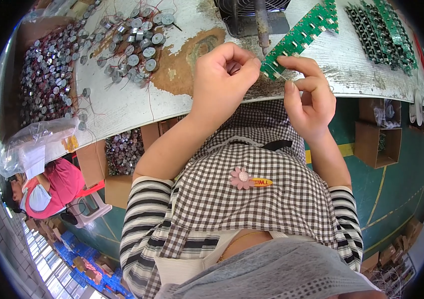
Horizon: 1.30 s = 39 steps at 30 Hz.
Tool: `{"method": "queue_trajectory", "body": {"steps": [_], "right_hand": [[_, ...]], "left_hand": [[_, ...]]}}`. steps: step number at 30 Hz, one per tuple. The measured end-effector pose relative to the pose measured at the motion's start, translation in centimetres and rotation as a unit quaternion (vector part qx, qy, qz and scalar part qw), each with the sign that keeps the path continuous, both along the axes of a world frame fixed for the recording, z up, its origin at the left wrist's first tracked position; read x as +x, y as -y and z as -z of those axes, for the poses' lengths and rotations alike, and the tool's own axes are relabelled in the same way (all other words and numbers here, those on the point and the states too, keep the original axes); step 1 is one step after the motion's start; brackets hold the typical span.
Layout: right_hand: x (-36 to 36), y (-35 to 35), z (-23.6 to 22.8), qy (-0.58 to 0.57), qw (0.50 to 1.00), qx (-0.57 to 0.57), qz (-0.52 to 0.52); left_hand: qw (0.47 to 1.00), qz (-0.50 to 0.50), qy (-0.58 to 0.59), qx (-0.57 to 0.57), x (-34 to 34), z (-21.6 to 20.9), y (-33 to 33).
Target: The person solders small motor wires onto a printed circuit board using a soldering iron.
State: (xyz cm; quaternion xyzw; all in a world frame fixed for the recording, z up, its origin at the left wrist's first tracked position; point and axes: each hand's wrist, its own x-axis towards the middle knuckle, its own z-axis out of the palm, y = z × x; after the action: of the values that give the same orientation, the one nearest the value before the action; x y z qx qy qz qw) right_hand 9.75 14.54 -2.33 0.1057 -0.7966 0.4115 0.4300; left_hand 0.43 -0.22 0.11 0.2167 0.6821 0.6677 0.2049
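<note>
Our left hand [224, 77] pinches its fingers together, on what we cannot tell; our right hand [314, 97] pinches a thin wire [280, 76] beside the green circuit board [299, 37], on the desk [119, 107] right of the soldering iron [261, 25].

Two foreground hands [224, 74] [315, 99] and one soldering iron [261, 25] show.

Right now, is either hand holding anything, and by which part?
The right hand seems to pinch a thin wire, though where along it is unclear; whether the left hand holds anything cannot be told.
</note>
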Motion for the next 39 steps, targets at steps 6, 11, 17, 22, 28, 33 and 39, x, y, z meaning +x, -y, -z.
{"method": "queue_trajectory", "body": {"steps": [6,11,17,22,28,33,39], "right_hand": [[0.2,0.9,-0.3,0.028,0.999,-0.043,0.012],[1.1,0.9,0.3,0.054,0.987,-0.148,0.011],[1.1,0.9,-0.3,0.098,0.96,-0.256,-0.059],[0.2,0.3,-0.1,0.091,0.974,-0.2,-0.061],[-0.4,-0.3,-0.5,0.076,0.982,-0.17,-0.032],[-0.7,-0.4,-1.2,0.064,0.985,-0.156,-0.031],[-0.3,-0.3,-0.4,0.06,0.981,-0.177,-0.042]], "left_hand": [[0.999,-0.024,0.008,0.028,0.3,0.3,0.0],[0.996,0.004,-0.091,0.007,0.7,0.9,0.1],[0.999,0.019,-0.049,0.006,0.4,0.6,0.5],[0.999,0.012,-0.03,0.035,0.0,0.8,0.2],[0.998,0.0,-0.048,0.048,-0.5,0.5,-0.7],[0.995,-0.008,-0.057,0.082,-0.6,0.0,-0.9],[0.997,0.005,-0.056,0.048,0.0,-0.1,-0.3]]}}
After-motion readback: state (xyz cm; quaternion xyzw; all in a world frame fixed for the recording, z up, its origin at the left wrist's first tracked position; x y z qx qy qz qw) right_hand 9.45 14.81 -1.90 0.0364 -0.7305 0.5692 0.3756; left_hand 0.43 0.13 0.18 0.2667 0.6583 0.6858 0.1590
